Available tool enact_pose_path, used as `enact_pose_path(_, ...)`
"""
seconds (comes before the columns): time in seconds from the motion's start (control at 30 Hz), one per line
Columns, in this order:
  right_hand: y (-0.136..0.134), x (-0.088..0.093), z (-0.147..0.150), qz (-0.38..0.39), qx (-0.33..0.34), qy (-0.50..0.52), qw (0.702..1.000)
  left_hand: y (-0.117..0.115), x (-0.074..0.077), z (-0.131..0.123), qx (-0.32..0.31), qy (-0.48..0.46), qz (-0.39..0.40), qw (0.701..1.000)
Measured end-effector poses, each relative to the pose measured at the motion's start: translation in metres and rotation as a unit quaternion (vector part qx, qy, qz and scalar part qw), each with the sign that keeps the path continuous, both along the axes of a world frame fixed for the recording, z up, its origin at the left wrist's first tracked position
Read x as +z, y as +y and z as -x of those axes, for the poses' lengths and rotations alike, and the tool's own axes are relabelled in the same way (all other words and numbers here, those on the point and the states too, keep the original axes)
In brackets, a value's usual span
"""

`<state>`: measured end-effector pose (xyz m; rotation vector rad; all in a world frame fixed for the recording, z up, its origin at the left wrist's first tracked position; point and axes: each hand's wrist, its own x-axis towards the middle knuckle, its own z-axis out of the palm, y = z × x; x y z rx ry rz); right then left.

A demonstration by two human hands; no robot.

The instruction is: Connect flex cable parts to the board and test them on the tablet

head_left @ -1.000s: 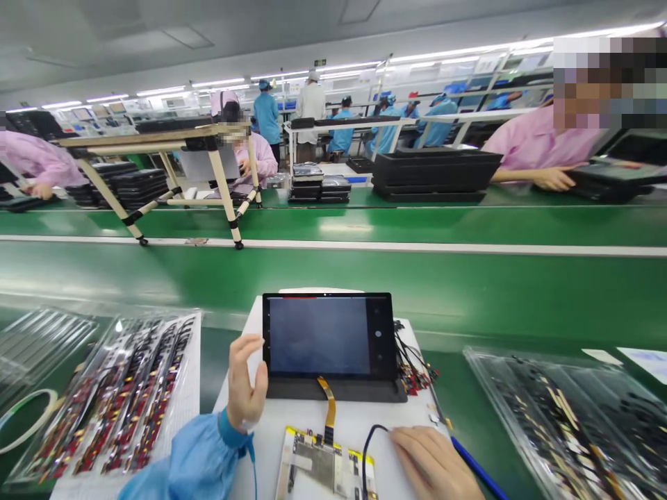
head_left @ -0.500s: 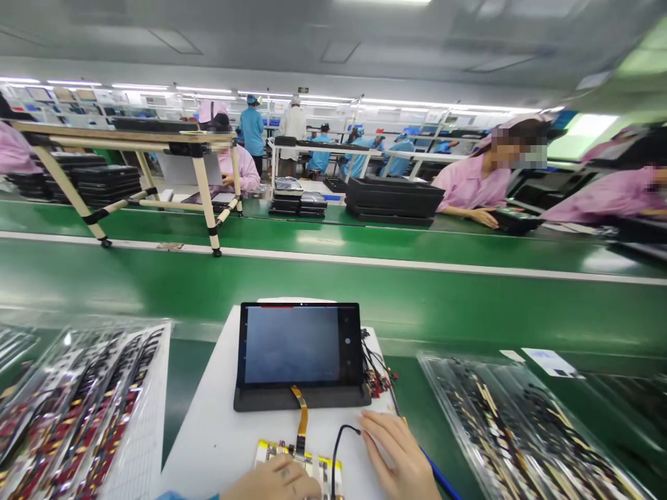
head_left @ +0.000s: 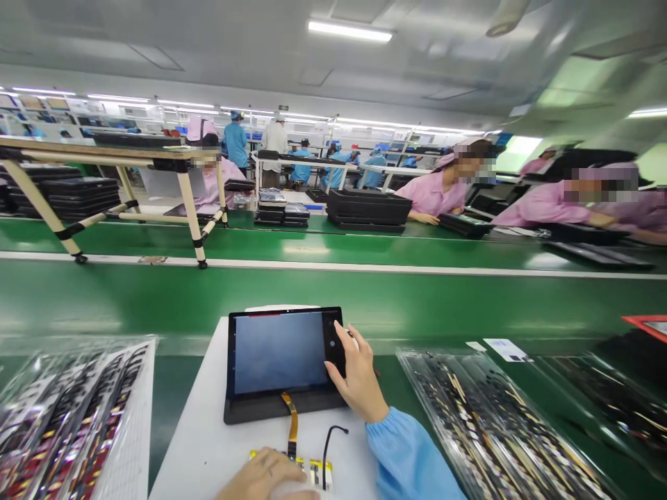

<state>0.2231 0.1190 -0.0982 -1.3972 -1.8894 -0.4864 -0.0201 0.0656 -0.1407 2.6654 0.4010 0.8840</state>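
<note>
A black tablet (head_left: 278, 354) leans on a dark stand (head_left: 260, 408) over a white board (head_left: 198, 423), its screen showing a plain grey-blue picture. At the screen's right edge is my right hand (head_left: 359, 371), fingers apart and bent, holding nothing. An orange flex cable (head_left: 292, 423) runs down from the tablet to a yellow-edged part (head_left: 320, 469). My left hand (head_left: 268, 476) lies over that part at the bottom edge, and whatever is under its fingers is hidden. Beside it a thin black cable (head_left: 327, 444) curves upward.
Clear trays of parts lie left (head_left: 78, 410) and right (head_left: 495, 417). Behind runs a green conveyor (head_left: 365, 298) with a wheeled rack (head_left: 187, 201) and black trays (head_left: 367, 210). People in pink and blue sit or stand beyond. A red-edged item (head_left: 646, 326) is at far right.
My right hand has risen from beside the black cable to the tablet's right edge, bringing its blue sleeve into view. My left hand stays low. The whole view has shifted slightly.
</note>
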Motion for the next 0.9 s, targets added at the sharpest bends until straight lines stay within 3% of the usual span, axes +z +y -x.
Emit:
enact_pose_path(0.27, -0.008, 0.012, 0.004, -0.049, 0.025, -0.009, 0.998, -0.004, 0.021, -0.005, 0.025, -0.017, -0.103, 0.994)
enact_pose_path(0.5, -0.039, 0.004, 0.009, -0.055, 0.050, -0.026, 0.997, -0.010, 0.032, -0.003, 0.022, -0.008, -0.079, 0.997)
enact_pose_path(0.7, -0.047, 0.016, 0.012, -0.027, 0.077, -0.056, 0.995, -0.015, 0.047, -0.004, 0.036, -0.015, -0.081, 0.996)
enact_pose_path(0.9, -0.049, 0.015, 0.010, -0.021, 0.082, -0.097, 0.992, -0.018, 0.043, -0.005, 0.046, 0.020, -0.072, 0.996)
